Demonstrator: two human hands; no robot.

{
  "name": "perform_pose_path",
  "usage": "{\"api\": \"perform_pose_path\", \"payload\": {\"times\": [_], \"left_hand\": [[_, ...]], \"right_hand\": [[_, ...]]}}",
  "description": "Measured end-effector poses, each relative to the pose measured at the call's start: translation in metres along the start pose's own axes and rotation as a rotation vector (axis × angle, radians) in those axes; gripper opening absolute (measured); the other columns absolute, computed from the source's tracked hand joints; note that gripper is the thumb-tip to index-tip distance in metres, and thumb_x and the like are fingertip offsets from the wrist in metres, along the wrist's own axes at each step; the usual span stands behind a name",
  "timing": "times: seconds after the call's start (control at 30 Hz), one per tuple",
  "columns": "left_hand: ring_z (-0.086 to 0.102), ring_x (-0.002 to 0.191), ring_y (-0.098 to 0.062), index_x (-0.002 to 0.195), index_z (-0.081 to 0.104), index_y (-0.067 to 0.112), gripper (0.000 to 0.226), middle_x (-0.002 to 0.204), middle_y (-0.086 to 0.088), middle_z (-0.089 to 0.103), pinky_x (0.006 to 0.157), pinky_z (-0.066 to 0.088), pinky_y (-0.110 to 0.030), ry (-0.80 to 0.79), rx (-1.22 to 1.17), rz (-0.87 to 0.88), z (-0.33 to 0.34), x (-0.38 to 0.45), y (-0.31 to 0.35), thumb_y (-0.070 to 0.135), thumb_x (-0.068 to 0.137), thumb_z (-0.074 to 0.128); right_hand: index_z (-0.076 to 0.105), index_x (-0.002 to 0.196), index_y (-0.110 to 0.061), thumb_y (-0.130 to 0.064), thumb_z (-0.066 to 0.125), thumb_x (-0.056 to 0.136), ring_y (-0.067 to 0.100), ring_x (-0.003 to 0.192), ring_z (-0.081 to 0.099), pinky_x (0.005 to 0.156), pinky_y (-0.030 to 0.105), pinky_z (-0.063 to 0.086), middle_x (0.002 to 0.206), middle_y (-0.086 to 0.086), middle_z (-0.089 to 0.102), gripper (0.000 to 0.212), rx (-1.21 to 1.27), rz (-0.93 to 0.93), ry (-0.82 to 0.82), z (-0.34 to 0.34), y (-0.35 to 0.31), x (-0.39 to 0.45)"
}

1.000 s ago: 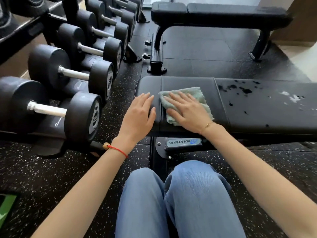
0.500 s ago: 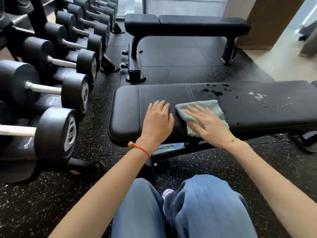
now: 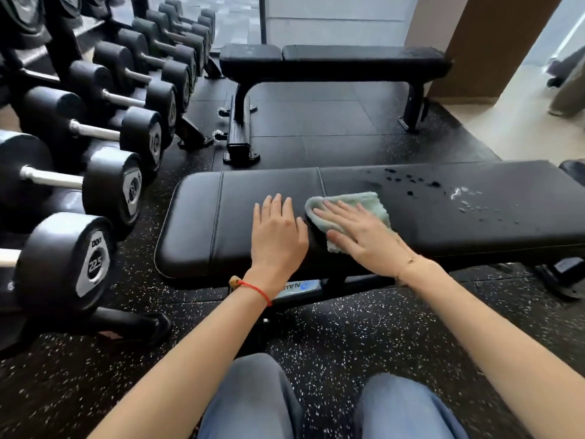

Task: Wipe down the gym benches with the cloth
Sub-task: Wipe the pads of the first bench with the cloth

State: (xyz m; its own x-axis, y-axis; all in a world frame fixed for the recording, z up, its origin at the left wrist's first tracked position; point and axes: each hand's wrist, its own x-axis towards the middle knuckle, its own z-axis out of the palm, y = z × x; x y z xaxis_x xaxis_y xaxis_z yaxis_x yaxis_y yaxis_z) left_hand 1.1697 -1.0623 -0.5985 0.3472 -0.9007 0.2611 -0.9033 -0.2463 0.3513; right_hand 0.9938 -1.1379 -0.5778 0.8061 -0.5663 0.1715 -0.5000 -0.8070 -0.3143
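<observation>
The cloth [image 3: 354, 213] is pressed flat on the counter [image 3: 196, 223] under the right hand [image 3: 364, 236], fingers [image 3: 332, 210] spread (droplets [image 3: 411, 182] beyond them). The left hand [image 3: 277, 232] is laid flat alongside, fingers straight, nothing gripped.

A gym: racked dumbbells [image 3: 95, 185], padded benches [image 3: 332, 63], speckled rubber floor [image 3: 364, 327].

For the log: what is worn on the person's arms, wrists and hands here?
Both forearms are bare, no sleeves or gloves in view. The left hand has a red string bracelet with a small tan bead at the wrist; the right hand has a thin gold-coloured chain bracelet.
</observation>
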Motion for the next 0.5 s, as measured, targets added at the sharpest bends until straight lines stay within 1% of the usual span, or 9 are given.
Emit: {"api": "perform_pose_path", "payload": {"times": [0.03, 0.1, 0.17, 0.23, 0.27, 0.33, 0.4, 0.43, 0.5], "left_hand": [[0.028, 0.144, -0.031, 0.145, 0.042, 0.004, 0.065, 0.152, -0.017, 0.039, 0.122, 0.014, -0.044, 0.006, -0.003, -0.012, 0.001, 0.0, 0.002, 0.037, 0.091, 0.027], [0.028, 0.144, -0.031, 0.144, 0.043, 0.004, 0.065, 0.151, -0.017, 0.039, 0.122, 0.015, -0.043, 0.031, -0.001, -0.041, 0.003, -0.001, 0.006, 0.039, 0.091, 0.031], [0.031, 0.143, -0.03, 0.143, 0.046, 0.005, 0.064, 0.15, -0.016, 0.042, 0.122, 0.017, -0.042, 0.061, 0.009, -0.061, 0.004, -0.002, 0.008, 0.04, 0.09, 0.034], [0.034, 0.142, -0.028, 0.141, 0.049, 0.006, 0.062, 0.148, -0.014, 0.045, 0.121, 0.02, -0.041, 0.083, 0.002, -0.072, 0.002, -0.003, 0.01, 0.039, 0.09, 0.037], [0.035, 0.141, -0.027, 0.14, 0.05, 0.007, 0.06, 0.148, -0.012, 0.047, 0.121, 0.022, -0.041, 0.091, -0.004, -0.078, 0.002, -0.003, 0.01, 0.037, 0.089, 0.038], [0.037, 0.141, -0.025, 0.139, 0.052, 0.009, 0.058, 0.147, -0.01, 0.048, 0.12, 0.024, -0.039, 0.106, -0.016, -0.098, 0.0, -0.004, 0.011, 0.035, 0.088, 0.041], [0.036, 0.141, -0.022, 0.139, 0.052, 0.012, 0.056, 0.147, -0.007, 0.048, 0.12, 0.024, -0.036, 0.11, -0.02, -0.105, -0.001, -0.005, 0.01, 0.033, 0.089, 0.042], [0.035, 0.142, -0.02, 0.14, 0.052, 0.013, 0.055, 0.148, -0.006, 0.048, 0.12, 0.023, -0.034, 0.108, -0.02, -0.107, -0.001, -0.006, 0.009, 0.032, 0.09, 0.043], [0.034, 0.143, -0.018, 0.141, 0.051, 0.015, 0.052, 0.149, -0.003, 0.047, 0.12, 0.023, -0.032, 0.107, -0.021, -0.114, -0.001, -0.006, 0.008, 0.03, 0.092, 0.045]], "right_hand": [[0.025, 0.149, -0.034, -0.044, 0.033, 0.098, 0.007, 0.146, 0.01, 0.12, 0.031, 0.002, 0.157, -0.013, 0.02, 0.053, 0.019, -0.003, -0.005, -0.01, 0.014, -0.017], [0.024, 0.15, -0.032, -0.045, 0.034, 0.095, 0.011, 0.146, 0.016, 0.121, 0.034, 0.006, 0.156, -0.011, 0.025, 0.057, 0.026, 0.098, 0.003, -0.028, 0.057, -0.023], [0.023, 0.15, -0.026, -0.044, 0.037, 0.096, 0.021, 0.144, 0.022, 0.12, 0.04, 0.008, 0.154, 0.001, 0.031, 0.06, 0.012, 0.252, 0.008, -0.041, 0.096, 0.004], [0.021, 0.151, -0.02, -0.036, 0.039, 0.099, 0.026, 0.143, 0.023, 0.118, 0.041, 0.006, 0.154, 0.008, 0.032, 0.057, 0.001, 0.332, -0.01, -0.039, 0.106, 0.047], [0.021, 0.151, -0.019, -0.032, 0.039, 0.1, 0.027, 0.143, 0.022, 0.117, 0.041, 0.004, 0.154, 0.009, 0.031, 0.056, -0.003, 0.315, -0.026, -0.031, 0.099, 0.066], [0.021, 0.151, -0.018, -0.027, 0.038, 0.1, 0.024, 0.146, 0.016, 0.118, 0.038, 0.0, 0.156, 0.007, 0.026, 0.055, 0.014, 0.179, -0.06, -0.011, 0.065, 0.081], [0.021, 0.151, -0.02, -0.028, 0.037, 0.101, 0.017, 0.148, 0.01, 0.119, 0.036, -0.004, 0.158, -0.001, 0.021, 0.053, 0.053, -0.008, -0.091, -0.007, 0.038, 0.057], [0.02, 0.151, -0.022, -0.03, 0.036, 0.102, 0.012, 0.147, 0.009, 0.12, 0.034, -0.005, 0.158, -0.005, 0.019, 0.053, 0.086, -0.078, -0.105, -0.012, 0.039, 0.038], [0.019, 0.151, -0.028, -0.034, 0.036, 0.101, 0.004, 0.145, 0.006, 0.119, 0.027, -0.005, 0.156, -0.015, 0.018, 0.053, 0.14, -0.145, -0.127, -0.028, 0.061, -0.005]]}}
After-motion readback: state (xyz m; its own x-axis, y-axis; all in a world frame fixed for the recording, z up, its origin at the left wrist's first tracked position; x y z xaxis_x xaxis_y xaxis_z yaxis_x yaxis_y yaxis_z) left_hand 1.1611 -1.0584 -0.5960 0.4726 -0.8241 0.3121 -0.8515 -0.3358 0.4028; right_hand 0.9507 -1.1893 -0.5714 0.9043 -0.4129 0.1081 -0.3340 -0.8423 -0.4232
